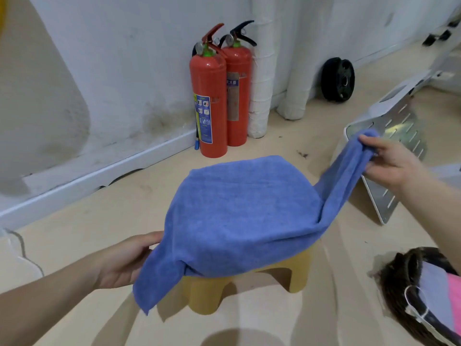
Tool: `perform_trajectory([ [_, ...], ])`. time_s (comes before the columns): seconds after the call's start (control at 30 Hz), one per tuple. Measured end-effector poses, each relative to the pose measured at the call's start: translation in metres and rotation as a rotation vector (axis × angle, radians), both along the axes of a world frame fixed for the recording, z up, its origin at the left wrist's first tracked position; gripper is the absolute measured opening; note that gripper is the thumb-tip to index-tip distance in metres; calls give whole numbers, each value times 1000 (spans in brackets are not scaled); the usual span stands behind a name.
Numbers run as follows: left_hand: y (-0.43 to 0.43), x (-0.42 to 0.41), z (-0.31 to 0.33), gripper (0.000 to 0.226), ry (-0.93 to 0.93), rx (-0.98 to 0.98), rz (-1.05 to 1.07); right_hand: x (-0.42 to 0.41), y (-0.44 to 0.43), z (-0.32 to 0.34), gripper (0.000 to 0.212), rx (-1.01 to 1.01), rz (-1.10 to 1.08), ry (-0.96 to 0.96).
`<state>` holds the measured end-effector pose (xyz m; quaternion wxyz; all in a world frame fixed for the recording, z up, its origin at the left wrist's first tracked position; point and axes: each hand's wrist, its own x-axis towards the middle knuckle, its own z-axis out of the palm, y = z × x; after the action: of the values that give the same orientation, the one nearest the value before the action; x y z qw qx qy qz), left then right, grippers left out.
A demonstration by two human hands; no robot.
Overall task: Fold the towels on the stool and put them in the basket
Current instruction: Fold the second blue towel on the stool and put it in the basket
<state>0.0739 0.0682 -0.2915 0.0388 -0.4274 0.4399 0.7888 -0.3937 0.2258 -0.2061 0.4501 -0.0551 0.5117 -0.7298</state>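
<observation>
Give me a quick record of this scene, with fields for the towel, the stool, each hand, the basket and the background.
towel: blue towel spread over the stool top, edges hanging off
stool: yellow stool on the floor, top covered
left hand: left hand holds the towel's near-left edge
right hand: right hand pinches a corner, lifted to the right
basket: dark woven basket, lower right, holds a pale cloth and a pink cloth
background: two red fire extinguishers by the wall

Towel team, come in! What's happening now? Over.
Right hand pinches blue towel corner, raised. Left hand holds opposite edge. Towel draped over stool. Nothing blocking.
</observation>
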Motion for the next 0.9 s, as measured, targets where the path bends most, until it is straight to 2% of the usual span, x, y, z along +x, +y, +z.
perform_trajectory([
  [0.03, -3, 2, 4, 44, -5, -22, 12, 9, -6, 13, 50, -30, 42, 24],
  [0.1, -9, 5, 10, 47, -70, -174, 136, 42, -24, 33, 9, 47, 125, 182],
  [0.13, -13, 6, 12, 41, -119, -268, 228, 65, -35, 41, 5, 109, 158, 303],
  [0.2, -20, 7, 18, 32, -192, -399, 338, 116, -55, 47, 10, 152, 250, 611],
  [0.23, -23, 7, 19, 29, -209, -443, 359, 142, -60, 44, 14, 167, 351, 825],
  [0.3, -27, 8, 19, 24, -228, -515, 376, 186, -65, 26, 9, 214, 589, 1261],
  [0.37, -26, 13, 21, 26, -223, -513, 302, 214, -63, 6, 7, 247, 736, 1502],
  [0.43, -25, 24, 21, 40, -160, -382, 114, 219, -61, -5, 13, 293, 792, 1517],
  [0.53, -26, 47, 24, 69, -75, -142, -173, 209, -58, -5, 6, 337, 828, 1380],
  [0.63, -27, 63, 23, 87, -73, -57, -143, 206, -52, -5, 19, 372, 874, 1313],
  [0.7, -27, 63, 32, 83, -66, -103, -2, 206, -50, -3, 24, 366, 929, 1297],
  [0.8, -29, 46, 58, 71, -80, -315, 213, 210, -51, 1, 26, 381, 921, 1328],
  [0.9, -24, 14, 84, 14, 32, -459, 404, 222, -56, 10, 29, 384, 725, 1495],
])
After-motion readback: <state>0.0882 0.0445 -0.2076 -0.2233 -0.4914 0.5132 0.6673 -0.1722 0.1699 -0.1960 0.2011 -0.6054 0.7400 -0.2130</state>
